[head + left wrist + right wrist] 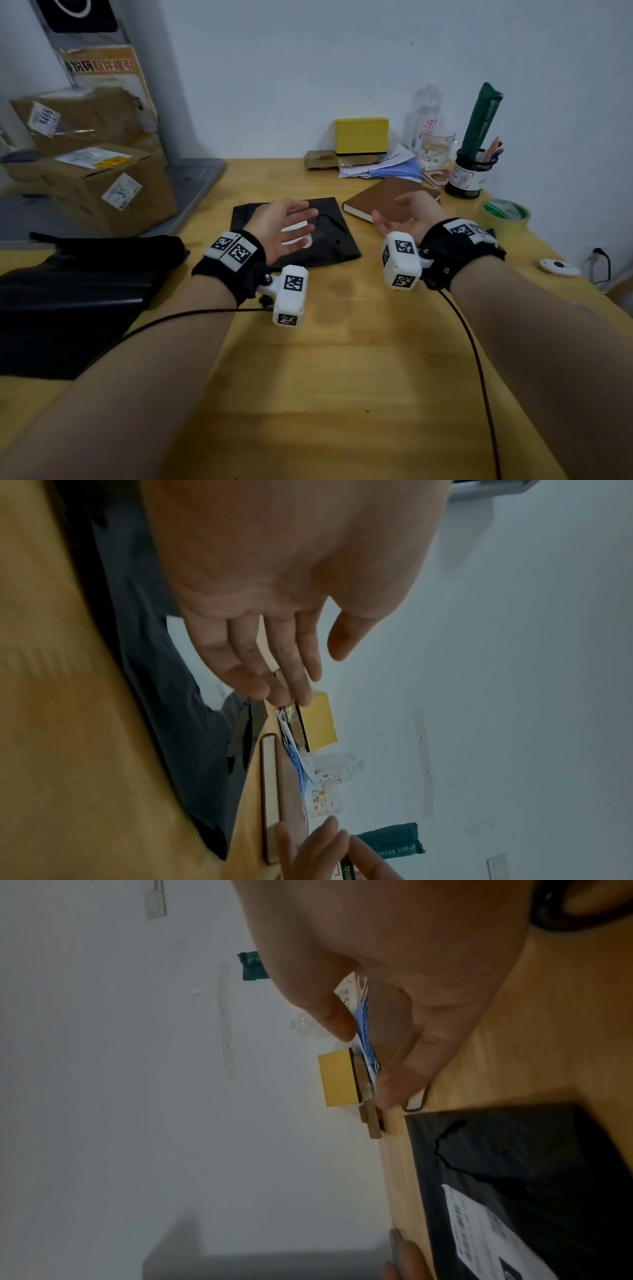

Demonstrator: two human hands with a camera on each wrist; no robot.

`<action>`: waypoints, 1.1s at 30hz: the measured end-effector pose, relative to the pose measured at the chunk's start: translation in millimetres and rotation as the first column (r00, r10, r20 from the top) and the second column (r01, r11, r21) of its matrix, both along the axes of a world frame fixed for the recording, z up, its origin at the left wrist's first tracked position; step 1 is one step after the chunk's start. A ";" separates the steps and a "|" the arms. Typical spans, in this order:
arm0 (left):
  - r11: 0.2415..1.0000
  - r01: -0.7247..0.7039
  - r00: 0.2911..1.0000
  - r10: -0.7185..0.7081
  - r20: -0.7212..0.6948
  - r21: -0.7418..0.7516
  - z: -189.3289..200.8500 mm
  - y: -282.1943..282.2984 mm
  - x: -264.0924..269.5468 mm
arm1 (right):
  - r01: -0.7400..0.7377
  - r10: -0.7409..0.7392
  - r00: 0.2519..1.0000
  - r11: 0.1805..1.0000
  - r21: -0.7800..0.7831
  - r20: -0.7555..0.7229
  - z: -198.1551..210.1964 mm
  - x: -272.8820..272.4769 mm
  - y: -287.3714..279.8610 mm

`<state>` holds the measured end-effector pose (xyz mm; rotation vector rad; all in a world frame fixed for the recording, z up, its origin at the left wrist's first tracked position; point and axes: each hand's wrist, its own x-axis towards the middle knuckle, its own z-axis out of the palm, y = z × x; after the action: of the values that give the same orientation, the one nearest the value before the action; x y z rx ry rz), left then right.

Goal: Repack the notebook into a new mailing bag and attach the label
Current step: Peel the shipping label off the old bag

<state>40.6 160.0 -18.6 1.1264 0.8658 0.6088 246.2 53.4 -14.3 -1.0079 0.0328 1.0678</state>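
A brown notebook (373, 202) lies flat on the wooden table (342, 359), right of a torn black mailing bag (329, 246) that carries a white label (298, 236). My left hand (287, 219) hovers over that bag, palm turned right, fingers straight, holding nothing. My right hand (407, 212) hovers over the notebook's near end, palm turned left, fingers relaxed and empty. The left wrist view shows the left hand (274, 647) above the bag (178, 723) and the notebook's page edge (270, 783). In the right wrist view the right hand (394, 1015) is beside the bag (548, 1150) and label (479, 1231).
A pile of black mailing bags (78, 291) lies at the table's left. Cardboard boxes (102, 192) stand beyond it. A yellow box (361, 135), papers, a bottle, a glass and a pen pot (469, 174) line the back. A green tape roll (503, 214) sits at the right.
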 end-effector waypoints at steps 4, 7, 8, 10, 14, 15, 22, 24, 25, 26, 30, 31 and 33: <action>0.999 -0.030 0.994 0.034 -0.102 0.040 1.0 3.0 -29.4 | -0.144 0.151 0.983 0.987 -0.069 0.105 7.0 -23.9 -0.1; 0.995 -0.072 0.977 0.085 -0.197 0.074 -1.0 6.3 -47.7 | -0.282 0.301 0.925 0.953 -0.113 0.232 11.2 -44.2 7.6; 0.992 -0.089 0.966 0.109 -0.235 0.093 -2.2 7.4 -52.0 | -0.313 0.333 0.908 0.943 -0.115 0.254 10.5 -50.1 11.6; 0.979 -0.130 0.935 0.173 -0.308 0.155 -7.3 12.6 -58.0 | -0.373 0.389 0.878 0.921 -0.111 0.277 7.9 -62.4 20.3; 0.948 -0.194 0.865 0.286 -0.411 0.251 -15.9 22.4 -67.1 | -0.429 0.440 0.838 0.897 -0.108 0.323 -2.2 -80.7 38.6; 0.948 -0.192 0.855 0.288 -0.430 0.254 -17.3 24.1 -68.5 | -0.438 0.447 0.830 0.893 -0.107 0.334 -6.1 -82.2 43.7; 0.978 -0.124 0.864 0.191 -0.466 0.171 -28.8 33.5 -64.0 | -0.497 0.548 0.768 0.837 -0.231 0.333 -31.0 -78.0 60.2; 0.981 -0.095 0.859 0.166 -0.484 0.167 -29.9 34.8 -58.7 | -0.518 0.570 0.754 0.822 -0.237 0.326 -33.1 -73.8 62.9; 0.984 -0.065 0.851 0.140 -0.506 0.164 -30.5 35.1 -55.4 | -0.533 0.587 0.739 0.809 -0.246 0.329 -33.8 -73.1 64.0; 0.987 -0.022 0.836 0.104 -0.538 0.157 -30.0 34.5 -52.2 | -0.543 0.601 0.724 0.799 -0.256 0.339 -34.2 -73.0 64.5; 0.970 0.153 0.740 0.014 -0.672 0.190 -31.7 36.6 -37.9 | -0.567 0.615 0.711 0.788 -0.238 0.341 -39.8 -71.4 66.9; 0.959 0.185 0.715 0.019 -0.699 0.216 -32.3 38.3 -34.2 | -0.575 0.617 0.713 0.786 -0.226 0.334 -40.8 -69.7 67.1; 0.939 0.209 0.715 0.044 -0.698 0.273 -32.4 43.0 -29.4 | -0.588 0.623 0.715 0.781 -0.210 0.317 -41.2 -66.4 67.2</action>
<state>11.2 203.0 -51.0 1.7571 1.3832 0.2320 179.9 120.6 -55.5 -1.3419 -0.6108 1.4607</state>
